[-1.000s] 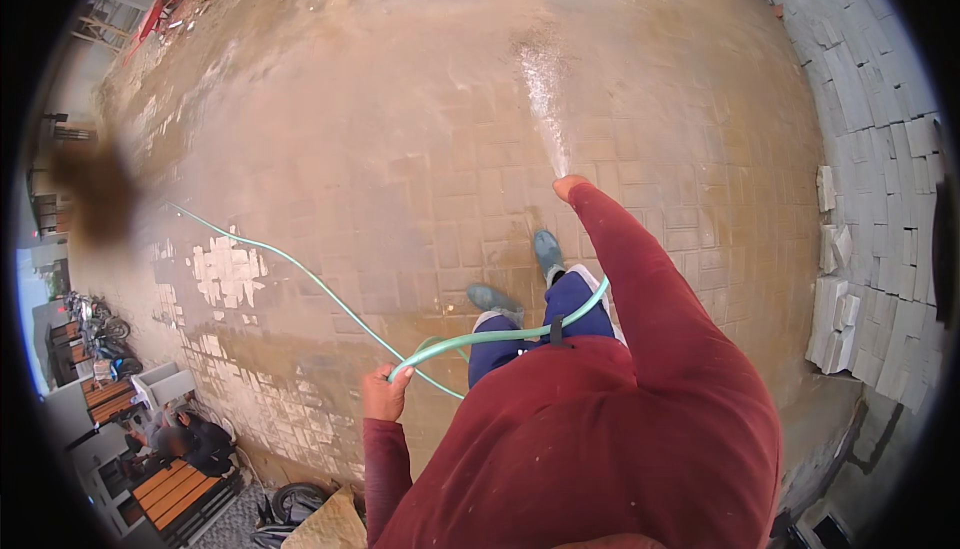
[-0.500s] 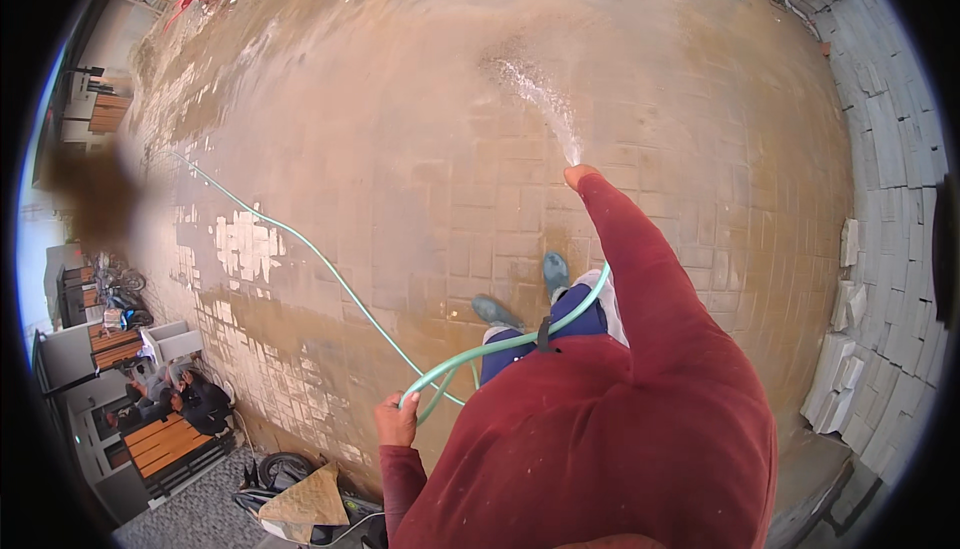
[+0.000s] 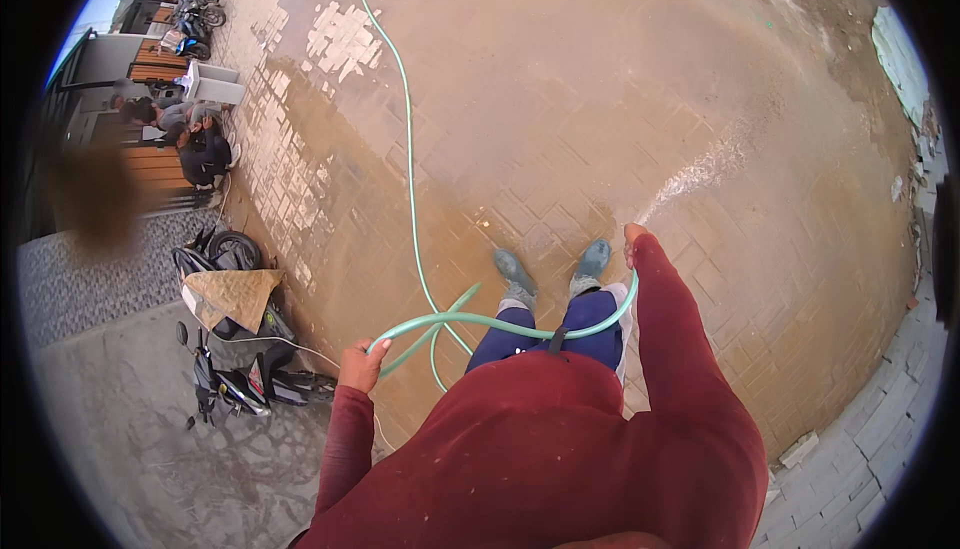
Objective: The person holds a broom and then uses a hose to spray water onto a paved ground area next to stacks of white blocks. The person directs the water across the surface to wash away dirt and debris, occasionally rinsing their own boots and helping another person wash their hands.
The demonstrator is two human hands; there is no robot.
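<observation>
A green garden hose (image 3: 500,322) runs across my waist from one hand to the other. My left hand (image 3: 362,365) is closed round it at the left, its thumb on top. Held out ahead on the right, my right hand (image 3: 634,236) grips the hose's end, and a jet of water (image 3: 700,171) sprays from it to the far right. Most of those fingers are hidden by the wrist and sleeve. Beyond my left hand the hose crosses itself in loops and trails off to the far left. Muddy water covers much of the brick paving (image 3: 520,149).
My rubber boots (image 3: 514,269) stand on the wet paving. A motorbike (image 3: 250,374) with a brown sheet over it is parked at the left. Two people crouch by a black-clad figure's wall, one in black (image 3: 203,154). Stacked grey blocks (image 3: 860,459) line the right edge.
My view has turned right, so the parked motorbike shows fully. My right hand and its water jet now point to the far right instead of ahead and left. Both hands keep hold of the hose.
</observation>
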